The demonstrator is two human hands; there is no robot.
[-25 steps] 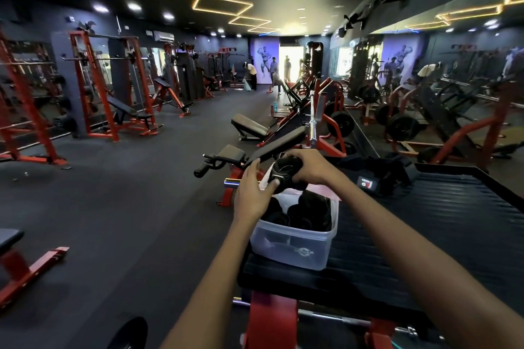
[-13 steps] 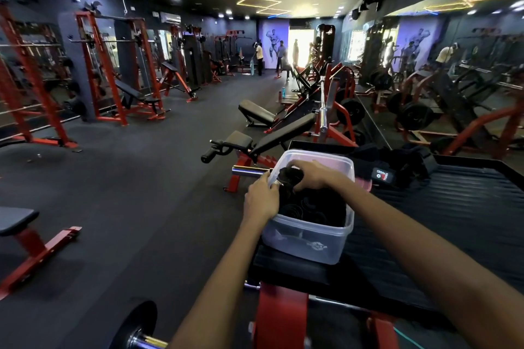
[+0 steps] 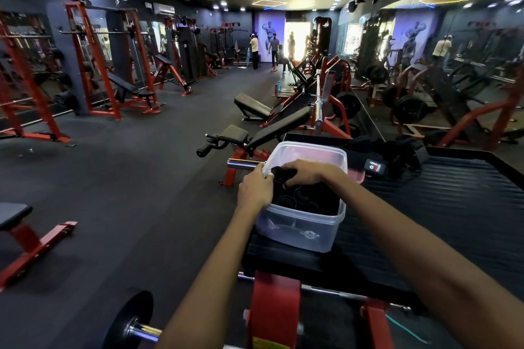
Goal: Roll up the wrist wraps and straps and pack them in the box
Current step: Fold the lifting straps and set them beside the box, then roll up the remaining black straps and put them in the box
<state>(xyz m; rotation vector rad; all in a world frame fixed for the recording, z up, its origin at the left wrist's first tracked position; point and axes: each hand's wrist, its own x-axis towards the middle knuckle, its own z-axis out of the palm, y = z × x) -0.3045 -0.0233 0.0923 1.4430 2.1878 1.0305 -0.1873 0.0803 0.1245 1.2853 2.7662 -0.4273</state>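
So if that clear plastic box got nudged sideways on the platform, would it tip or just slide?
Probably slide. The box looks wider than tall and sits flat on the ribbed black platform, whose grooves may add some grip. The rolled wraps inside lie low, which should steady it. Its thin translucent walls could flex where the left hand grips the rim.

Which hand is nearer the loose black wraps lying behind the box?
Right. The right hand is over the box, nearer the loose wraps; the left hand is at the box's far-side rim.

One clear box (image 3: 300, 232); beside it, one loose black wrap pile (image 3: 397, 156); several rolls inside, count unclear; two hands.
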